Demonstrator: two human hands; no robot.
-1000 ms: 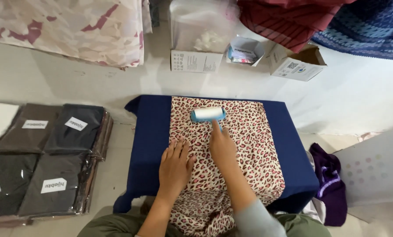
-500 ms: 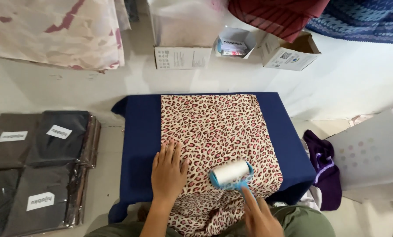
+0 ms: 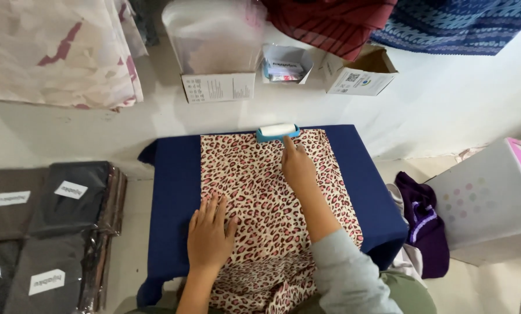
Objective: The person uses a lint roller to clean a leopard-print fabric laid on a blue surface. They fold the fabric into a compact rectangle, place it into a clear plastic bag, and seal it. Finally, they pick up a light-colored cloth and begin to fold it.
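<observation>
Two hands work one leopard-print cloth (image 3: 272,203), which I see laid flat down the middle of the navy-covered surface (image 3: 176,192), its near end spilling off toward my lap. My left hand (image 3: 209,235) lies spread, palm down on the cloth's near part, I judge to pin it from sliding. My right hand (image 3: 298,168) reaches up the cloth, fingers closed on the handle of a lint roller (image 3: 278,131) resting at the cloth's far edge. Bare navy margins flank the cloth on both sides, leaving sweeping room.

Pink leopard-print cloth (image 3: 260,192) — navy board cover (image 3: 176,192).
</observation>
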